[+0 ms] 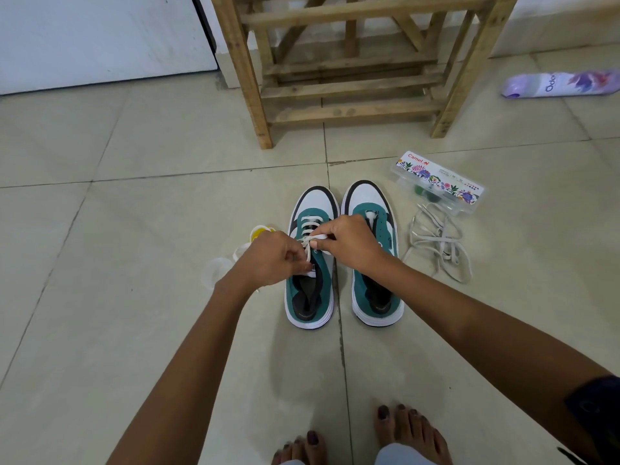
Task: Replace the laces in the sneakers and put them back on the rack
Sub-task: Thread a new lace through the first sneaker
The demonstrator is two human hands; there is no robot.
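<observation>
Down on the tiled floor (134,330), two teal-and-white sneakers (310,263) stand side by side before the wooden rack (352,72). Over the left one, the left hand (271,260) and right hand (352,243) each pinch its white lace (310,238).

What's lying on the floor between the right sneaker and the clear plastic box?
A loose tangle of grey laces, seen in the head view.

Pale square tiles cover the floor (134,330), with dark grout lines. A white wall (570,18) runs behind. At upper left stands a white panel (94,35) with a dark edge. Light is soft and even.
</observation>
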